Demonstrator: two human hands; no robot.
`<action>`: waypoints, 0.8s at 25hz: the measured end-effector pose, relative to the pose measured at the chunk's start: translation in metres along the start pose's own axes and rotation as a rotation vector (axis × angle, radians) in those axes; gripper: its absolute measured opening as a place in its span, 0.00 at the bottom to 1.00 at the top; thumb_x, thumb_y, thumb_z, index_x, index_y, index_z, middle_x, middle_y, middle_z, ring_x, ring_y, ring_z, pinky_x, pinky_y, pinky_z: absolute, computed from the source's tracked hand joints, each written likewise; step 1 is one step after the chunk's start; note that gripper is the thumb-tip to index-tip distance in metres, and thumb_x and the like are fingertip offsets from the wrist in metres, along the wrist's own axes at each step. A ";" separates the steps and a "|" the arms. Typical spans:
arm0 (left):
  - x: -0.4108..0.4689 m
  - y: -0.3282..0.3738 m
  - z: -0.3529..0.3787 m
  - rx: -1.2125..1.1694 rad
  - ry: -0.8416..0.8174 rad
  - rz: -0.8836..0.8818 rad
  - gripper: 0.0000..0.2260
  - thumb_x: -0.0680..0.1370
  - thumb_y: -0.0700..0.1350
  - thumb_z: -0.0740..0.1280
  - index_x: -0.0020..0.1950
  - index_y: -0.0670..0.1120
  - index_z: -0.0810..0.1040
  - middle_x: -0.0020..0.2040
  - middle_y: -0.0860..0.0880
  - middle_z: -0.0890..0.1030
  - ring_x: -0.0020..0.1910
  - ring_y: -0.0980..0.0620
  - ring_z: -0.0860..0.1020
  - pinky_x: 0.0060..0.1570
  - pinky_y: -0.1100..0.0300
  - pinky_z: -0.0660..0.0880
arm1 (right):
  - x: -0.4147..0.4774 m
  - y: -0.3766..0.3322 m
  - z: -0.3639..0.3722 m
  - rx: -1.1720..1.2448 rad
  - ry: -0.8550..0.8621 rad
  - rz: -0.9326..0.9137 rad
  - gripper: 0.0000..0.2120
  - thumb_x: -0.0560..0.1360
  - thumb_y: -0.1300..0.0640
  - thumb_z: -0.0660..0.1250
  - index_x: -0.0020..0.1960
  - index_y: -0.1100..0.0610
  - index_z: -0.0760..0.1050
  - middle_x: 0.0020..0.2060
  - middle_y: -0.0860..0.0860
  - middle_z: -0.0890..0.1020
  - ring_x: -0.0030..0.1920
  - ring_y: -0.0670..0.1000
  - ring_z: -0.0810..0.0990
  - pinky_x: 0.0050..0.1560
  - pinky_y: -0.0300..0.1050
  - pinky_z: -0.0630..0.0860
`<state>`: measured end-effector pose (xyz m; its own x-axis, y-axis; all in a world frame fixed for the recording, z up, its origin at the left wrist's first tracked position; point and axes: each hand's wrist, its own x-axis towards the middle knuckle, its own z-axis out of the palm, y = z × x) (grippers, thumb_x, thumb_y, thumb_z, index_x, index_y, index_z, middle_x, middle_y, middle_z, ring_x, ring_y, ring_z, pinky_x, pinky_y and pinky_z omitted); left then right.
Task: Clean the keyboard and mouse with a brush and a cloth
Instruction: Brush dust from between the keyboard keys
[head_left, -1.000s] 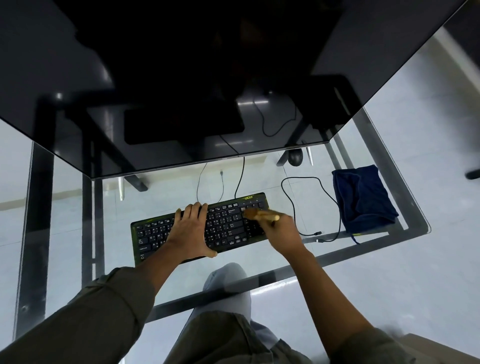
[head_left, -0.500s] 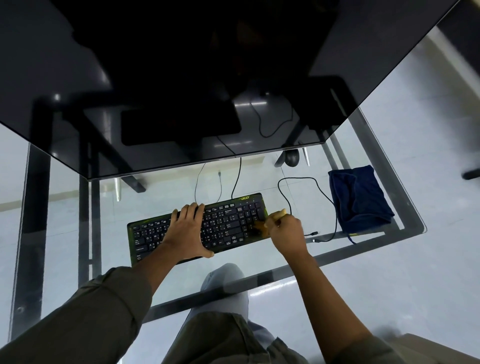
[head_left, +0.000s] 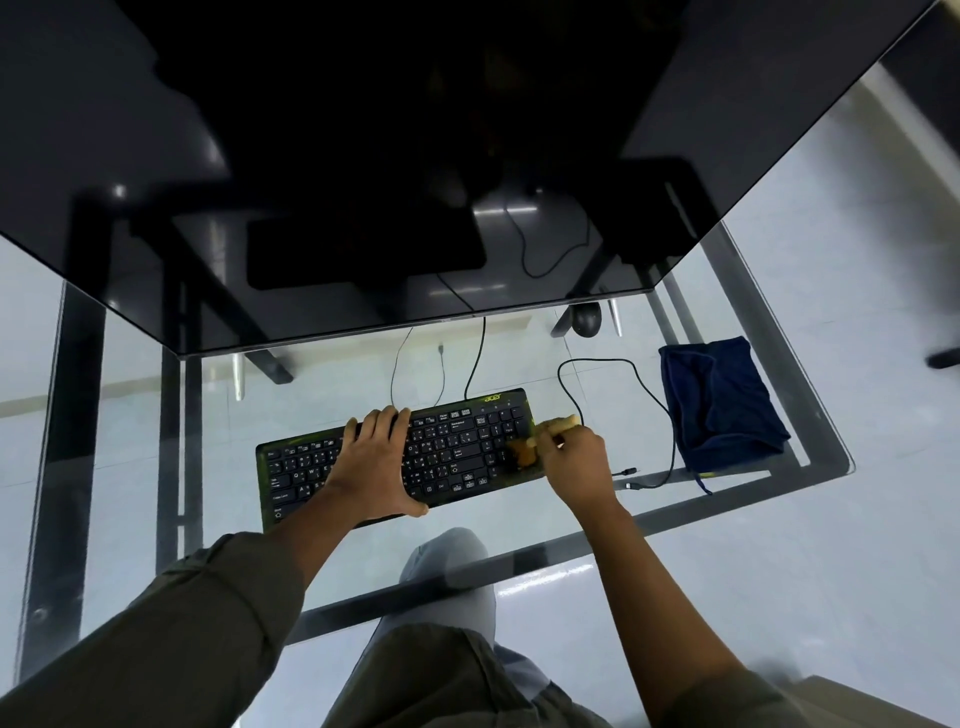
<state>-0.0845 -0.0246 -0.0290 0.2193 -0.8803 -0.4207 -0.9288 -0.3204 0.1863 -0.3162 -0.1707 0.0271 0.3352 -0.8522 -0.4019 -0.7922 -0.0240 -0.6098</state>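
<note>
Grip: right hand (head_left: 576, 457) pinching small tan wooden-handled brush (head_left: 540, 441); left hand (head_left: 371, 462) pressing flat, holding nothing.
Stroke: sweeping black keyboard (head_left: 457, 447) — bristles staying low, flicking outward.

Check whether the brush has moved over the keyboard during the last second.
Yes. The brush in the right hand swept from the keyboard's upper right keys down toward its near right corner.
</note>
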 end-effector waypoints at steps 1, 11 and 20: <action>0.000 0.000 0.000 0.004 0.003 0.000 0.63 0.56 0.76 0.70 0.80 0.44 0.50 0.78 0.43 0.59 0.76 0.42 0.59 0.77 0.39 0.54 | 0.000 -0.002 0.001 0.019 -0.061 -0.014 0.14 0.81 0.55 0.63 0.43 0.59 0.84 0.38 0.50 0.86 0.39 0.51 0.83 0.41 0.44 0.79; 0.002 0.000 0.001 0.003 0.004 0.003 0.64 0.55 0.76 0.70 0.80 0.44 0.51 0.77 0.43 0.60 0.76 0.42 0.60 0.76 0.38 0.55 | 0.003 -0.006 0.007 0.114 -0.038 -0.115 0.06 0.79 0.57 0.68 0.52 0.53 0.85 0.44 0.42 0.85 0.42 0.34 0.82 0.45 0.27 0.76; 0.001 0.001 -0.001 0.007 0.006 0.006 0.63 0.56 0.76 0.70 0.80 0.44 0.50 0.77 0.43 0.59 0.76 0.42 0.59 0.77 0.39 0.54 | -0.006 -0.020 0.019 0.059 -0.295 -0.181 0.06 0.78 0.55 0.68 0.49 0.51 0.84 0.45 0.47 0.87 0.46 0.48 0.85 0.52 0.46 0.82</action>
<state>-0.0846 -0.0256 -0.0283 0.2152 -0.8844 -0.4143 -0.9323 -0.3122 0.1823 -0.2928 -0.1553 0.0281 0.6073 -0.6490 -0.4583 -0.6786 -0.1237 -0.7241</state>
